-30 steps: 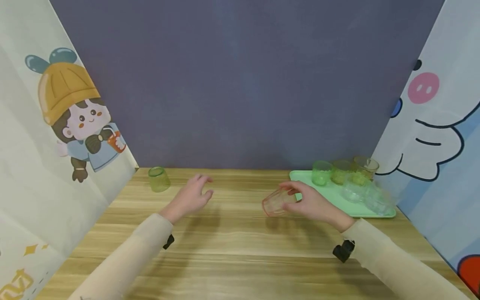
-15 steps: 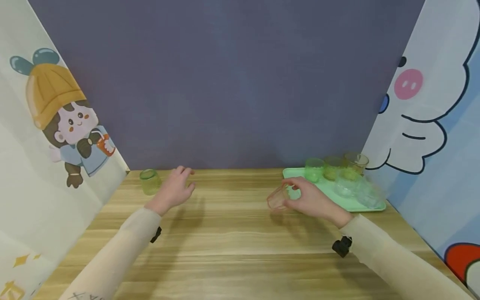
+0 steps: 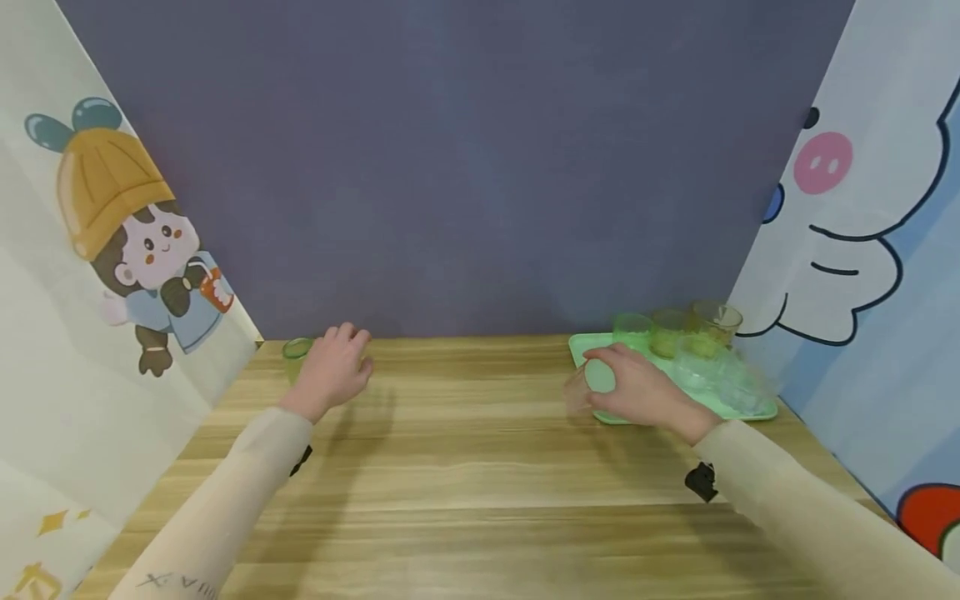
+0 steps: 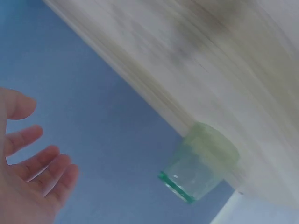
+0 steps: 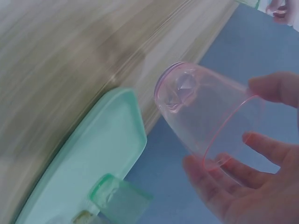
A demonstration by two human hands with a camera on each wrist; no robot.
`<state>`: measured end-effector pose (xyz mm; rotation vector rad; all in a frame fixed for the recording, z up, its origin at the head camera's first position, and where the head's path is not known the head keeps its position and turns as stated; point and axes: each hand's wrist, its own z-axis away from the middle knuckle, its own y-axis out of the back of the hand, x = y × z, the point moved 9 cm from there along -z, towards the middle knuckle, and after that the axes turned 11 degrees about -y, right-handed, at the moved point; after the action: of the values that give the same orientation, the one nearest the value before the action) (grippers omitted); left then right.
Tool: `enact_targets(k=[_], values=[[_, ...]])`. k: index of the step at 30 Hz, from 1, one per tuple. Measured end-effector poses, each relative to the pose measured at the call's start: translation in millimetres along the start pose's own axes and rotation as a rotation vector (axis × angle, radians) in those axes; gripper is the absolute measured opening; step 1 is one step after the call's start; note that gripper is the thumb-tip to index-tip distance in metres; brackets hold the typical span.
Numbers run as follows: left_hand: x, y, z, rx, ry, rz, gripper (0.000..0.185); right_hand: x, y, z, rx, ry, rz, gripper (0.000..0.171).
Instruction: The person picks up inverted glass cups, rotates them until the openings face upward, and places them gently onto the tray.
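Note:
My right hand holds a clear pink cup, tilted on its side, above the near left corner of the light green tray. In the right wrist view my fingers and thumb curl round the pink cup near its rim, with the tray below. My left hand hovers at the table's far left beside a green cup. In the left wrist view its fingers are spread and a gap separates them from the green cup.
On the tray stand a green cup, a yellow-green cup, an amber cup and some clear cups. A purple wall backs the wooden table, with cartoon panels on both sides.
My right hand has carried the pink cup right and away, from mid-table to the tray's corner. My left hand has moved left and farther back, up to the green cup.

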<state>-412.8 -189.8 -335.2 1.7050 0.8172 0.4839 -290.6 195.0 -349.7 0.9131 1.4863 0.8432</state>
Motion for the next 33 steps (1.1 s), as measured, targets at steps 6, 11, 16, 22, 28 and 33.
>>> enact_targets(k=[6,11,16,22,28,33], values=[[-16.8,-3.7,4.9,-0.031,0.013,-0.074,0.036,12,3,-4,-0.009,-0.028,0.092,0.059],[-30.4,-5.7,11.3,-0.031,0.030,-0.124,0.035,21,6,-6,-0.026,-0.050,0.136,0.061],[-37.1,-6.2,14.1,-0.002,0.022,-0.140,0.032,29,7,-8,-0.033,-0.061,0.164,0.061],[-43.3,-4.3,16.5,0.027,0.032,-0.158,0.033,40,9,-12,-0.027,-0.061,0.178,0.062],[-44.6,-8.8,16.3,0.007,0.055,-0.144,0.034,51,14,-19,-0.011,-0.065,0.202,0.061],[-49.3,-9.0,17.7,0.016,0.088,-0.145,0.034,58,16,-24,-0.019,-0.076,0.211,0.062]])
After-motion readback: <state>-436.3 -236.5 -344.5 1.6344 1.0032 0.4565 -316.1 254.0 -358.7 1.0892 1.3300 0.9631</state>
